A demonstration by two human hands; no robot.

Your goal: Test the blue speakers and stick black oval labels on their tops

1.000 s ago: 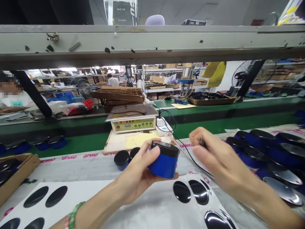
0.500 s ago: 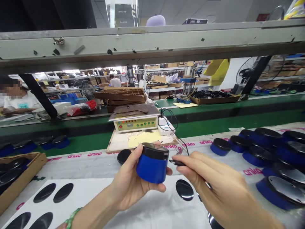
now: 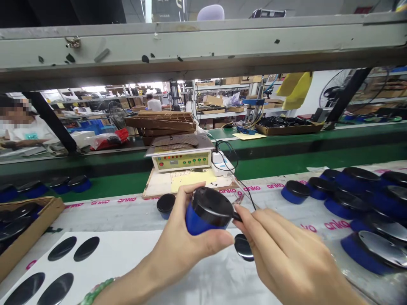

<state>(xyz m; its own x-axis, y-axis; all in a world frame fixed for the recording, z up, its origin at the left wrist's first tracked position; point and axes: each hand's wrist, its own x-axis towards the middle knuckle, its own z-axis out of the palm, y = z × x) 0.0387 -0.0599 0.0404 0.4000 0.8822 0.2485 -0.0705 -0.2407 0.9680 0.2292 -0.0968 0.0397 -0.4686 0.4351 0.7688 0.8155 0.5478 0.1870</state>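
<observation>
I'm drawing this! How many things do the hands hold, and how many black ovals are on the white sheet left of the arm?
Blue speaker, left hand: 1
Black plug, right hand: 1
Black ovals, white sheet: 4
Total: 6

Factory floor, long assembly line. Grey metal shelf beam (image 3: 203,51) spans the top of view, paint chipped, black diagonal braces (image 3: 52,123) either side. Green conveyor belt (image 3: 286,159) runs left to right behind the desk (image 3: 127,216), which is covered in pale sheet with pink lettered tape. Further back: rows of benches, shelving, cardboard boxes (image 3: 211,101), a standing fan (image 3: 333,91) at right. Bright overhead lighting in the far aisle.
</observation>
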